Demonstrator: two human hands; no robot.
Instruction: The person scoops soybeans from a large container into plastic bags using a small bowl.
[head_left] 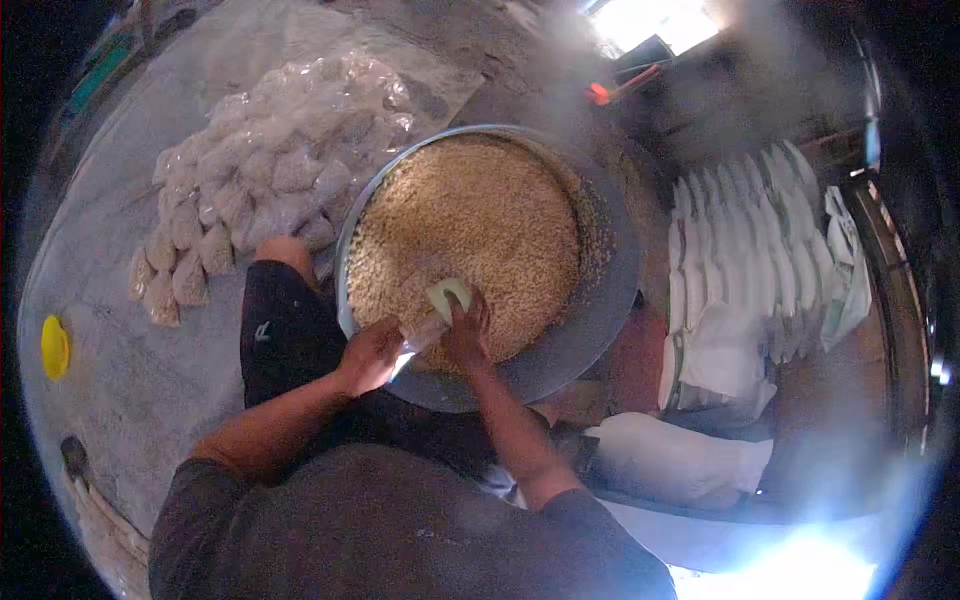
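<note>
A wide grey tub (600, 350) holds a heap of small tan grains or beans (470, 220); their exact kind I cannot make out. Over the tub's near side, my left hand (370, 355) is closed on a clear plastic bag (424, 332). My right hand (467, 332) grips a pale green cup (449, 297), which is tilted beside the bag's mouth, just above the heap. How much the bag contains is hard to see between the hands.
Many filled clear bags (270, 160) lie piled on the floor at the upper left. A yellow bowl-like item (55, 347) rests at the far left. White sacks (740, 250) stand in rows at the right. A white bundle (680, 455) lies nearer.
</note>
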